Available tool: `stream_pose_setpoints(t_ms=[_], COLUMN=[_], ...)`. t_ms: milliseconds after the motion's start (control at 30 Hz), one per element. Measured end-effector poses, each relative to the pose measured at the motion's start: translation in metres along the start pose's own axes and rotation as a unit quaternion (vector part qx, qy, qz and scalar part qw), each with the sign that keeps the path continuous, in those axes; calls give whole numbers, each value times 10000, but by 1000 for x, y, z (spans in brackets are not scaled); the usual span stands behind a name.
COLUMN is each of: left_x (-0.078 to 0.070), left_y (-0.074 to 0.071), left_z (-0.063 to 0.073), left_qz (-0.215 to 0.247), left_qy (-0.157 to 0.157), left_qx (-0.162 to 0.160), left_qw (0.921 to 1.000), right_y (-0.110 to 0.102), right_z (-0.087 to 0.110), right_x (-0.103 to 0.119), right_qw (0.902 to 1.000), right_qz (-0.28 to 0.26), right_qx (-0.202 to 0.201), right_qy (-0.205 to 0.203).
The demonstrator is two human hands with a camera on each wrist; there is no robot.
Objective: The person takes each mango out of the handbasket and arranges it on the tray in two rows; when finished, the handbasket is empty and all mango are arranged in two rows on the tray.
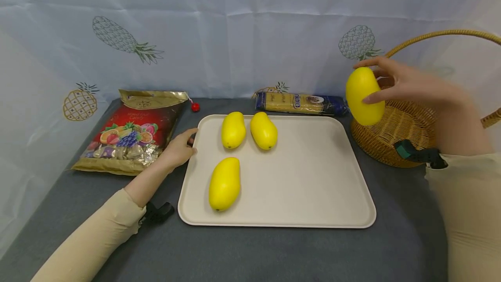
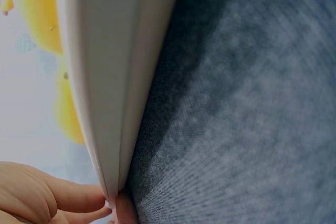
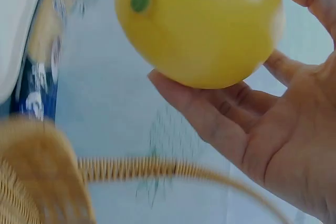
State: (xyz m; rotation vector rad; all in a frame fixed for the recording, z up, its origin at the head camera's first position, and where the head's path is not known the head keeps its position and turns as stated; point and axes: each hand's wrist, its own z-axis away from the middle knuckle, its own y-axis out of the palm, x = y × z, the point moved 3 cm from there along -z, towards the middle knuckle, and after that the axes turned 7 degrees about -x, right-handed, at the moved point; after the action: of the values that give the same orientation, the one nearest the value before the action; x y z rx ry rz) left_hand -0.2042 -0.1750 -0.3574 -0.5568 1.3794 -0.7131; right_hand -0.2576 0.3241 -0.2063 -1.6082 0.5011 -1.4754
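My right hand holds a yellow mango in the air between thumb and fingers, over the left side of the wicker basket. In the right wrist view the same mango shows a green stem spot. At the left rim of the beige tray, my left hand pinches the edge, with thumb and fingers on either side of the rim in the left wrist view. Three more mangoes lie on the tray's left half: two side by side at the back, one mango nearer the front.
A red and gold candy bag lies left of the tray, with a small red bead by its top corner. Behind the tray lies a blue and yellow packet. The basket's tall handle arches up at the right. A pale curtain hangs behind.
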Motion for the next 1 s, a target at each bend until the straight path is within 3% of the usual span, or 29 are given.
stream_pose_setpoints(t_ms=[300, 533, 733, 1000], left_x=[1, 0, 0, 1], left_y=[0, -1, -1, -1], left_z=[-1, 0, 1, 1], left_qz=[-22, -31, 11, -24], left_qy=[13, -8, 17, 49], left_qx=[19, 8, 22, -41], left_qw=[10000, 10000, 10000, 10000], right_y=[49, 86, 119, 163], right_z=[6, 9, 7, 0], right_x=[61, 88, 92, 90], right_qw=[9973, 9931, 9890, 9765], right_qz=[-437, -796, -978, -1371], right_qx=[270, 584, 990, 1637], right_qy=[-525, -640, -501, 305])
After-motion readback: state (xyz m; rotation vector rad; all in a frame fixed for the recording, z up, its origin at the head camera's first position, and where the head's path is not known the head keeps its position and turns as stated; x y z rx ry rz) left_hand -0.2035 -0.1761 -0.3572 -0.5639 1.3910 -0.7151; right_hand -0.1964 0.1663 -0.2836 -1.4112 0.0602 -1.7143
